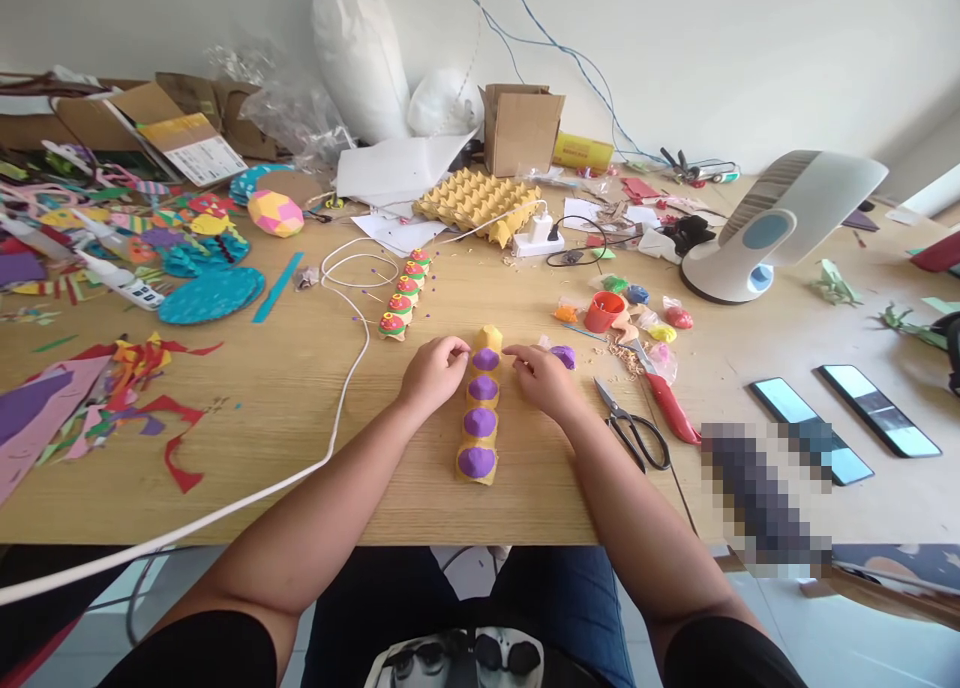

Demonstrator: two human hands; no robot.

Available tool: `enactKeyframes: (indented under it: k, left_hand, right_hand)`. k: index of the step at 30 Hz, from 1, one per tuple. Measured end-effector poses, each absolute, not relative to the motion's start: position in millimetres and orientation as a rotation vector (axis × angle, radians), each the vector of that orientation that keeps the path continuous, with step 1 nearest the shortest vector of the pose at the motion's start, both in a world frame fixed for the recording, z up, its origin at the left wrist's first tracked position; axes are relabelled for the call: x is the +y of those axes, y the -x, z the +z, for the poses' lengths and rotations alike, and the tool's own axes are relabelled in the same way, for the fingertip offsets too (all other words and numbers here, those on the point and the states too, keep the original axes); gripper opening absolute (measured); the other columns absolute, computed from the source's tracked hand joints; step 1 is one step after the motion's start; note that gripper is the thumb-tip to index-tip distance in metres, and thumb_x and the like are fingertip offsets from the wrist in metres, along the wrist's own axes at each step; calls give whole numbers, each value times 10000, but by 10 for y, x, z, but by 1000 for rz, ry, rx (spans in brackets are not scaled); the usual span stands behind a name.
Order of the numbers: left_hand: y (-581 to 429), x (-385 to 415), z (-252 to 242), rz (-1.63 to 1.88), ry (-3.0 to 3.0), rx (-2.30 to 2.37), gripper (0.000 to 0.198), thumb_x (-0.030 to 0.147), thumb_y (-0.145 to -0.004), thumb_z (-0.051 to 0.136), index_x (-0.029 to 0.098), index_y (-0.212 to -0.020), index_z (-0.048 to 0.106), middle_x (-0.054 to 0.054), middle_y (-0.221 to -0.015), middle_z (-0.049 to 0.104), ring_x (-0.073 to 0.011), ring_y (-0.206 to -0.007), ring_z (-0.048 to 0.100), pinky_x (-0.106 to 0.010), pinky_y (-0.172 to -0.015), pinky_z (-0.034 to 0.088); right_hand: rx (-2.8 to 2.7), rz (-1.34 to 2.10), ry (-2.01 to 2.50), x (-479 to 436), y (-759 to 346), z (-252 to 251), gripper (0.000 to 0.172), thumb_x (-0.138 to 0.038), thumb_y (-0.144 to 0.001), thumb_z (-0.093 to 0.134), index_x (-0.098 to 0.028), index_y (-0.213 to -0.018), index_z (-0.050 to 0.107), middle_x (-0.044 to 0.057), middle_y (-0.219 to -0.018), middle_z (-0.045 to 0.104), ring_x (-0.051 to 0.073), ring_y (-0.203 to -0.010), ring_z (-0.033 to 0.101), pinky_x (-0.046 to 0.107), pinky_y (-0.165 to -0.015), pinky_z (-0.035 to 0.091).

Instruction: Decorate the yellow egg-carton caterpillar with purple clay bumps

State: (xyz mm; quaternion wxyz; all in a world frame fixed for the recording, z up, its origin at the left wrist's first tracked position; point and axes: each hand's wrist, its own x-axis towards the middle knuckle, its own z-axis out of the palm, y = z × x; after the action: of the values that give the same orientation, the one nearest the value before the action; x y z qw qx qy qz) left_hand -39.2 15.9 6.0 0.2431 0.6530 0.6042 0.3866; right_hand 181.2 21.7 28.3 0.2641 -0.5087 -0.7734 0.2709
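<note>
A yellow egg-carton strip (481, 408) lies lengthwise in front of me on the wooden table (315, 398), its bumps capped with purple clay. My left hand (433, 368) rests curled at the strip's left side, fingertips touching near the top purple cap. My right hand (541, 374) sits at its right side, fingers bent toward the same cap, and I cannot make out anything in them. A lump of purple clay (564, 356) lies just beyond my right hand. A second decorated carton strip (403, 296) with red and green caps lies farther back.
Scissors (634, 430) and a red-handled cutter (670, 405) lie right of my hand. Clay lumps and an orange cup (604, 310) sit behind them. A white cable (341, 388), paper scraps (112, 388), an egg tray (472, 200), a fan (772, 230) and two phones (840, 418) crowd the table.
</note>
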Motion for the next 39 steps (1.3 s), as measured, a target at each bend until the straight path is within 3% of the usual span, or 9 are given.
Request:
enactKeyframes:
  k: [5, 11, 15, 21, 26, 30, 33, 39]
  left_hand:
    - [371, 168, 12, 1121, -1607, 1505, 205, 207, -802, 654, 244, -980, 749, -44, -988, 744, -214, -871, 640, -329, -864, 495]
    - [360, 157, 8, 1114, -1701, 1455, 399, 89, -716, 612, 245, -1053, 758, -52, -1044, 746, -242, -1001, 656, -380, -984, 478]
    - [359, 160, 22, 1131, -1755, 1447, 446, 75, -678, 610, 252, -1058, 763, -49, -1088, 746, -259, -1068, 641, -405, -1027, 457]
    - [359, 178, -1, 1236, -1705, 1549, 356, 145, -770, 605, 228, -1091, 733, -68, -1120, 731, -252, -1078, 634, -391, -980, 465]
    - [317, 133, 39, 1332, -1777, 1591, 272, 208, -851, 612, 225, -1104, 711, -77, -1152, 707, -249, -1095, 609, -393, -1010, 452]
    - [267, 63, 131, 1396, -1895, 1585, 246, 220, -888, 618, 235, -1119, 701, -82, -1139, 683, -257, -1119, 586, -408, -1049, 426]
    - [238, 20, 196, 1477, -1989, 1565, 232, 232, -901, 633, 240, -1124, 698, -87, -1153, 666, -270, -1188, 548, -432, -1121, 371]
    - [203, -42, 278, 1495, -2067, 1573, 198, 288, -936, 616, 253, -1109, 708, -82, -1154, 645, -258, -1191, 545, -441, -1119, 391]
  right_hand:
    - [-2128, 559, 1453, 208, -1845, 358, 357, -181, -945, 506, -211, -1219, 734, 109, -1134, 722, 243, -993, 660, 354, -881, 496]
    - [-2007, 104, 1775, 189, -1968, 439, 479, -207, -884, 562, -234, -1355, 645, 153, -1336, 629, 370, -1219, 518, 500, -994, 424]
    - [-2133, 191, 1890, 166, -1959, 386, 607, -164, -837, 564, -243, -1439, 557, 168, -1358, 624, 388, -1249, 502, 533, -982, 425]
    - [-2041, 216, 1932, 249, -1982, 324, 494, -183, -921, 499, -252, -1401, 592, 179, -1281, 672, 395, -1204, 533, 540, -959, 445]
    - [-1895, 381, 1508, 307, -1955, 291, 534, -199, -939, 469, -214, -1472, 482, 159, -1363, 610, 312, -1259, 538, 469, -1065, 429]
    - [-1828, 606, 1235, 257, -1847, 230, 582, -330, -974, 516, -200, -1525, 380, 166, -1435, 548, 274, -1312, 521, 426, -1067, 436]
    - [-1871, 710, 1158, 210, -1796, 218, 603, -434, -982, 552, -228, -1528, 396, 153, -1404, 573, 263, -1252, 563, 416, -1052, 440]
    - [-1923, 735, 1107, 177, -1797, 255, 626, -488, -943, 636, -296, -1511, 459, 114, -1322, 646, 256, -1132, 629, 413, -1014, 464]
